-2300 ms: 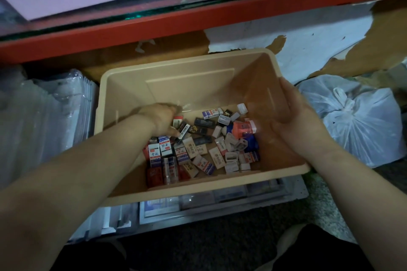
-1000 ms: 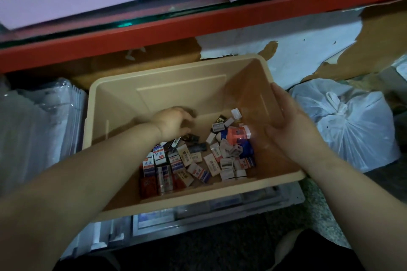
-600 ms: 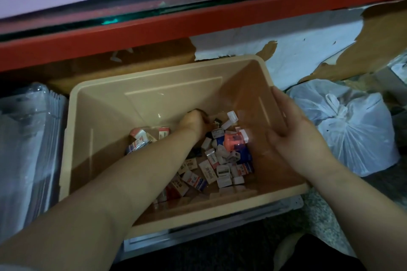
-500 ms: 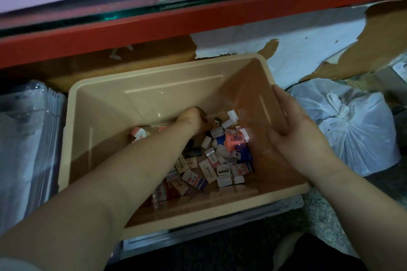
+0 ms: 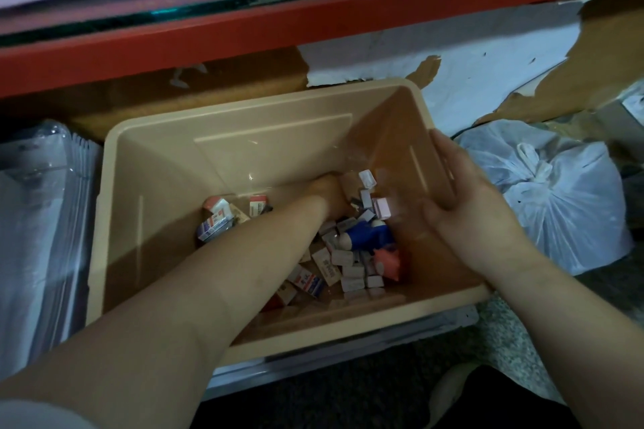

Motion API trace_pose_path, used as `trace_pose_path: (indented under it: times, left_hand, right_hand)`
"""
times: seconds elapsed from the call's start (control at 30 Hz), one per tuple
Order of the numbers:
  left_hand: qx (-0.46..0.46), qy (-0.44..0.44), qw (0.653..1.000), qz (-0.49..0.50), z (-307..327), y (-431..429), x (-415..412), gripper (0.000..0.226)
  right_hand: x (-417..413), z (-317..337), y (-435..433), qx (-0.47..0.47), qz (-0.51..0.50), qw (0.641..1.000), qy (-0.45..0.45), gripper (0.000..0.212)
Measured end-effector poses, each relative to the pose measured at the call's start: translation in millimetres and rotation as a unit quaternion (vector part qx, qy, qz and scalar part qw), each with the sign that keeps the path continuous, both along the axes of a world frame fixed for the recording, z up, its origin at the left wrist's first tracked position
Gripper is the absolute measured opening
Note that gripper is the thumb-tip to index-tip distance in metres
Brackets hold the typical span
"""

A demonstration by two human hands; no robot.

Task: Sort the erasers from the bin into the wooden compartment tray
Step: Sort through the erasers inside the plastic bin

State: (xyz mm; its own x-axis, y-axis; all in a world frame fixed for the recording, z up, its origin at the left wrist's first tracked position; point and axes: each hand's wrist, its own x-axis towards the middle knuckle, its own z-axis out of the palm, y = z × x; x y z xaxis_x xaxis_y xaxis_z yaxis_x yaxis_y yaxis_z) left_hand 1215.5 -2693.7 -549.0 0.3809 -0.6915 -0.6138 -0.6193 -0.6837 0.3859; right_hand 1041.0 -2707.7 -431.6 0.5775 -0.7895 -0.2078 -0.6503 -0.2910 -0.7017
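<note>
A beige plastic bin (image 5: 244,111) sits below a shelf, tilted toward its right corner. Several small boxed erasers (image 5: 348,261) lie heaped in that corner, with a blue item (image 5: 369,235) and a pink one (image 5: 388,263) among them. A few more erasers (image 5: 223,216) lie apart on the left of the bin floor. My left hand (image 5: 327,191) reaches deep into the bin at the far end of the heap. Its fingers point down among the erasers and are hidden. My right hand (image 5: 463,198) grips the bin's right wall, fingers outside and thumb inside.
A red shelf edge (image 5: 313,21) runs overhead just behind the bin. A tied white plastic bag (image 5: 557,205) lies to the right. Stacked clear plastic packs (image 5: 41,219) stand at the left. A clear tray (image 5: 348,345) shows under the bin's near edge.
My left hand has moved from the left of the heap to its far right end. The erasers have shifted: a few stayed behind at left, and the blue item now lies on top.
</note>
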Motion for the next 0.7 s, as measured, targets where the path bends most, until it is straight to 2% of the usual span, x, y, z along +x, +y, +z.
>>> trace_pose_path:
  times: [0.13,0.23,0.47,0.6,0.7]
  left_hand:
    - [-0.007,-0.06,0.997,-0.04,1.5,7.0,11.5,0.038]
    - [-0.038,-0.088,0.994,-0.061,3.0,16.1,20.6,0.02]
    - [-0.024,-0.08,0.992,-0.093,1.1,23.5,20.9,0.026]
    - [-0.064,-0.115,0.99,-0.058,2.5,26.4,8.6,0.031]
    - [-0.086,-0.072,0.994,0.004,1.1,29.9,11.0,0.046]
  right_hand:
    - [-0.2,1.4,0.7,0.006,0.001,1.0,-0.006,0.074]
    - [0.3,1.1,0.6,0.004,0.003,1.0,-0.008,0.074]
    - [1.1,0.0,0.6,-0.002,0.002,1.0,-0.014,0.076]
    - [0.9,-1.5,-0.3,-0.004,0.001,1.0,-0.016,0.075]
    - [1.1,-2.6,-2.2,-0.002,0.002,1.0,-0.019,0.073]
